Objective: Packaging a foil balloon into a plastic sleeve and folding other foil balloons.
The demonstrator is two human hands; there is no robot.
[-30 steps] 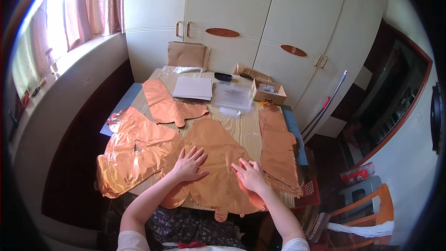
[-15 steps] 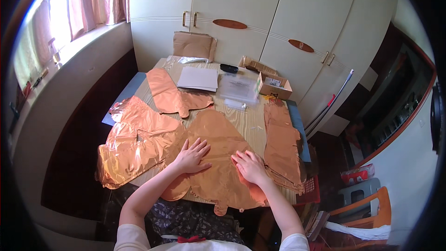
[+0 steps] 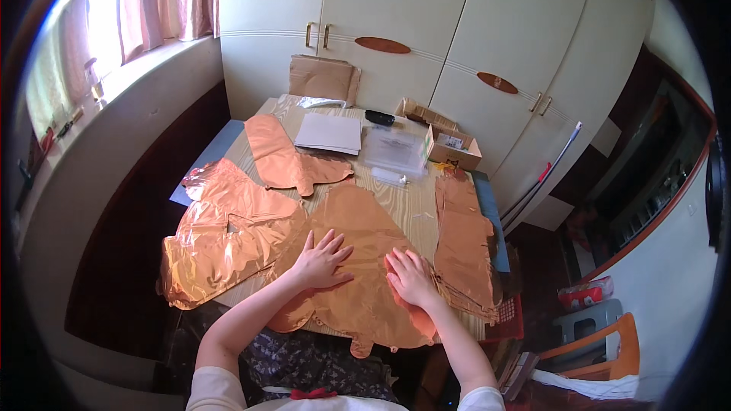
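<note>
A flat, uninflated copper-coloured foil balloon (image 3: 358,236) lies on the wooden table in front of me, its lower edge and a small tab reaching the near table edge. My left hand (image 3: 321,262) rests palm down on its middle, fingers spread. Towards its right side, my right hand (image 3: 411,278) lies on the foil with fingers close together and slightly bent; the foil under that palm shines orange. Left of it is a crinkled, shinier foil balloon (image 3: 228,221), and another flat foil piece (image 3: 274,156) lies farther back. A stack of folded foil (image 3: 461,240) sits at the right.
At the back are white sheets (image 3: 329,133), clear plastic bags (image 3: 394,151), a black object (image 3: 379,118), an open cardboard box (image 3: 454,151) and brown packaging (image 3: 325,80) against the cabinets. A red basket (image 3: 506,320) and a wooden chair (image 3: 609,346) stand at the right.
The whole view has shifted slightly. Both hands stay on the foil balloon in almost the same places, the right one having slid a little.
</note>
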